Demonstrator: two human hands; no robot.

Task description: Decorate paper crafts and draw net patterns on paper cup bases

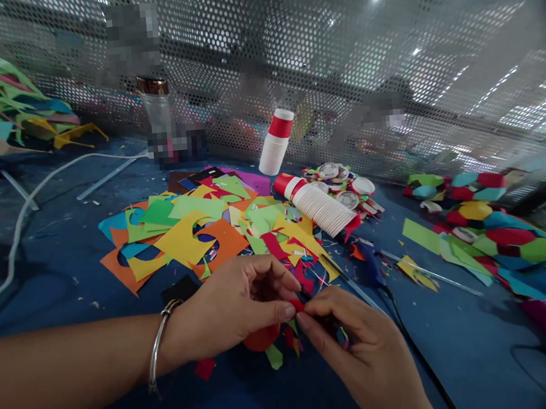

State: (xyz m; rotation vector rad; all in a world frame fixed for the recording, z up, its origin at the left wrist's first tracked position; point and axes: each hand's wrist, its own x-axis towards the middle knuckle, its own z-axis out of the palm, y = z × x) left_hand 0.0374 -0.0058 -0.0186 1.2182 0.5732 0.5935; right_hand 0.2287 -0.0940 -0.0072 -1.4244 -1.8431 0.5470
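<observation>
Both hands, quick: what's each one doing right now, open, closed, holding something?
Left hand: closed, holding a small red piece of paper.
Right hand: closed, pinching the same piece.

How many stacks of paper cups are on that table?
2: one stack stands near the perforated screen; the other stack lies on its side, nearer the hands, beside the coloured paper. Any others may be hidden.

a craft workshop: paper scraps (184, 240) and stacked cups (323, 205) on a blue worktable (474, 352).
</observation>
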